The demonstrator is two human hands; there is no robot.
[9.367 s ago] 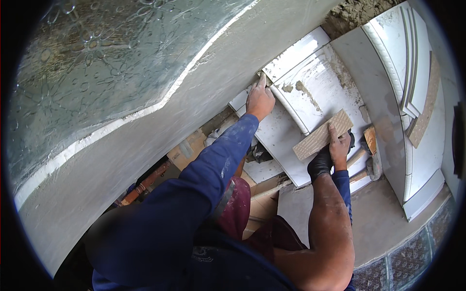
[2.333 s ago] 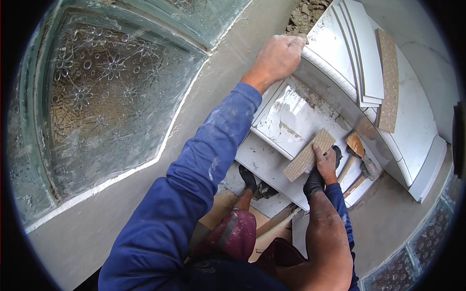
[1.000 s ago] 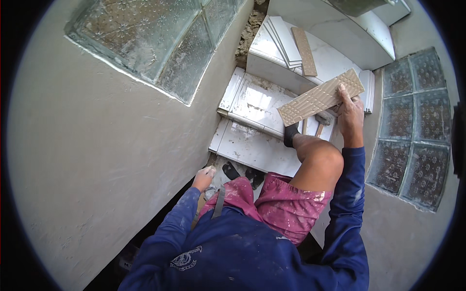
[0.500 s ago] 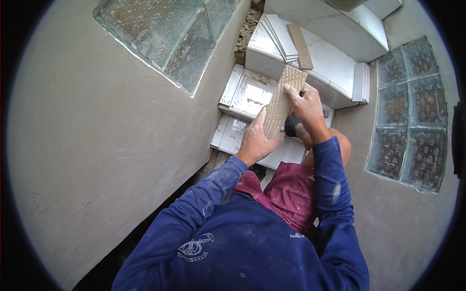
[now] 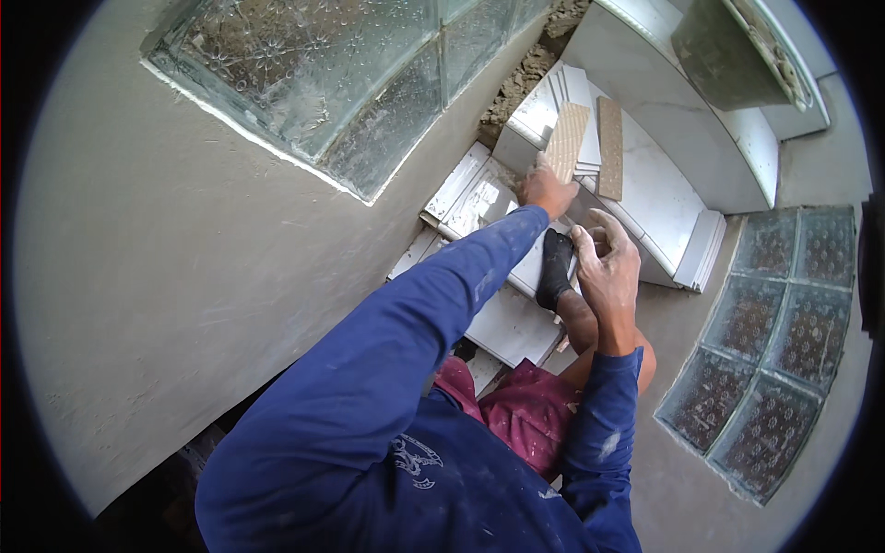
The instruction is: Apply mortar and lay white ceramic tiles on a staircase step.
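My left hand (image 5: 548,192) reaches forward, closed around the near end of a narrow beige tile strip (image 5: 567,140) with a ridged back. The strip's far end is over or beside several white tile strips (image 5: 581,88) on the stair step; I cannot tell whether it touches them. A brown speckled strip (image 5: 609,147) lies just right of those. Nearer to me, my right hand (image 5: 608,267) is raised with its fingers loosely curled and apart, nothing visible in them.
White-tiled steps (image 5: 662,184) climb ahead. A greenish bucket (image 5: 737,55) stands on an upper step. Stacked strips (image 5: 701,251) sit at the step's right end. Glass-block windows (image 5: 765,313) are set in the grey walls. My foot in a black sock (image 5: 555,267) rests on a lower step.
The right hand has let go of the beige strip and drawn back. My left hand has carried the strip forward to the white strips on the step. The view has shifted.
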